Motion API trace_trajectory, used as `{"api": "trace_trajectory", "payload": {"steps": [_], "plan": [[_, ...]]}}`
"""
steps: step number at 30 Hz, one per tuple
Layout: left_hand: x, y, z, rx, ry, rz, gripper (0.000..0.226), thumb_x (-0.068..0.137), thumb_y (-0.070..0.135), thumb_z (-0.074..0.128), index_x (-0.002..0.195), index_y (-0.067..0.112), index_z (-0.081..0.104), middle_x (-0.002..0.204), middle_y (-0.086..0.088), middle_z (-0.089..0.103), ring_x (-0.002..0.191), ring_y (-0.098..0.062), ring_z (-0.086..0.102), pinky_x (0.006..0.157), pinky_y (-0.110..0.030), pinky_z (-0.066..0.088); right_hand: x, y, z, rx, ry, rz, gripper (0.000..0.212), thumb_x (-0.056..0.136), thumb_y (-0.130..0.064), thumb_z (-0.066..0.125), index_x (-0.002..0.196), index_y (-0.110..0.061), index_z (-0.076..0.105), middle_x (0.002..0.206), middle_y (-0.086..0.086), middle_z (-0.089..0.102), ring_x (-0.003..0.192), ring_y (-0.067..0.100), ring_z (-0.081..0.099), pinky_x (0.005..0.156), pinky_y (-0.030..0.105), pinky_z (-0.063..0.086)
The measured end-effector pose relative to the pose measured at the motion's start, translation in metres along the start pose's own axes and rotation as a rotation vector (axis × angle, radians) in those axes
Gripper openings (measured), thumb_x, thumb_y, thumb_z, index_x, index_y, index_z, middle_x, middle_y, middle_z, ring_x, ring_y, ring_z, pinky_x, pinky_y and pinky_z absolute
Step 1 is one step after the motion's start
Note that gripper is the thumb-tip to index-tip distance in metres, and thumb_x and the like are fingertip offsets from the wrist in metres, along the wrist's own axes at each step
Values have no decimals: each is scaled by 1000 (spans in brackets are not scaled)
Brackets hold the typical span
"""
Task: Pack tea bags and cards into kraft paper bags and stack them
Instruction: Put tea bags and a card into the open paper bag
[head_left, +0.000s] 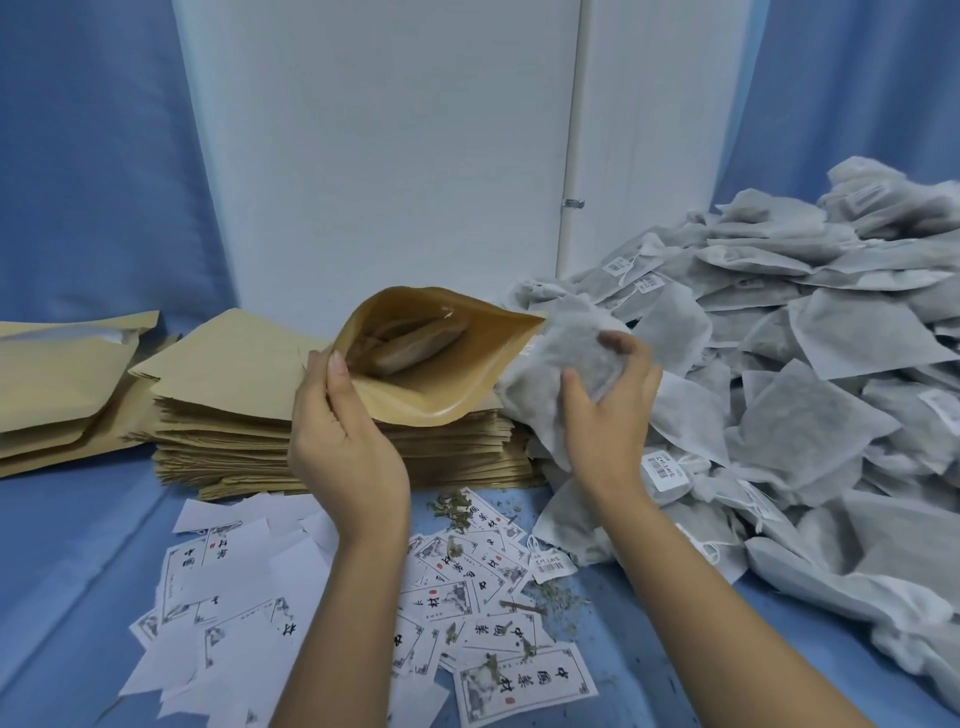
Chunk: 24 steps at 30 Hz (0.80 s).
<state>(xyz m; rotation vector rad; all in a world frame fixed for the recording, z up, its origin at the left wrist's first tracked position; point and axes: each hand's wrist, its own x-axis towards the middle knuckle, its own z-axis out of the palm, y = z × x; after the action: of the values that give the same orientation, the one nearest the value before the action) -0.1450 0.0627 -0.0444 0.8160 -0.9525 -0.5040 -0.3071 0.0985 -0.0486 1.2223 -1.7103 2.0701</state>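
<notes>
Head view: right hand (605, 395) pinches a soft, light tea bag (566, 364) by its edge at centre frame, left hand (343, 441) grips the stiffer kraft bag (431, 389) by its mouth rim.

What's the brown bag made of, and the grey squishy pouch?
The open brown pouch looks like matte kraft paper, stiff enough to hold its mouth open; its inside seems smoother, maybe lined. The grey tea bag looks like thin, fuzzy non-woven fabric or filter paper, crumpling softly in the right hand.
</notes>
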Motion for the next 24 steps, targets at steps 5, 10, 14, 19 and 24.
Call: {"api": "trace_trajectory", "payload": {"steps": [5, 10, 14, 19, 24], "plan": [[-1, -4, 0, 39, -36, 52, 35, 100, 26, 43, 122, 6, 61, 130, -11, 59, 126, -20, 50, 104, -24, 38, 15, -14, -19, 322, -534, 491, 26, 81, -6, 57, 97, -21, 72, 108, 4, 68, 99, 11, 63, 89, 27, 49], [1, -12, -1, 93, -114, 150, 34, 100, 22, 43, 120, 3, 62, 127, -4, 56, 127, -20, 47, 98, 0, 27, 19, -28, -42, 729, -1044, 707, 33, 77, -11, 61, 104, -23, 75, 107, -2, 72, 91, 14, 70, 71, 22, 55], [-7, -16, -2, 139, -245, 193, 41, 98, 28, 39, 118, 1, 62, 126, -6, 59, 132, -18, 43, 106, -15, 31, 21, -46, -24, 673, -1069, 719, 33, 82, -13, 61, 113, -14, 71, 115, 6, 68, 95, 16, 67, 77, 26, 58], [-14, -17, 2, 148, -276, 206, 40, 98, 26, 39, 119, 0, 61, 123, 1, 56, 130, -12, 40, 106, -23, 32, 20, -59, 21, 488, -687, 865, 14, 96, -2, 47, 98, 1, 61, 84, 12, 65, 76, 22, 61, 67, 31, 54], [-21, -13, 6, 144, -315, 240, 43, 97, 30, 39, 116, 1, 64, 121, -7, 63, 129, -18, 46, 105, -18, 31, 15, -54, 65, 381, -373, 890, 39, 91, 8, 39, 128, 3, 50, 121, 21, 59, 104, 33, 61, 94, 47, 50]]}}
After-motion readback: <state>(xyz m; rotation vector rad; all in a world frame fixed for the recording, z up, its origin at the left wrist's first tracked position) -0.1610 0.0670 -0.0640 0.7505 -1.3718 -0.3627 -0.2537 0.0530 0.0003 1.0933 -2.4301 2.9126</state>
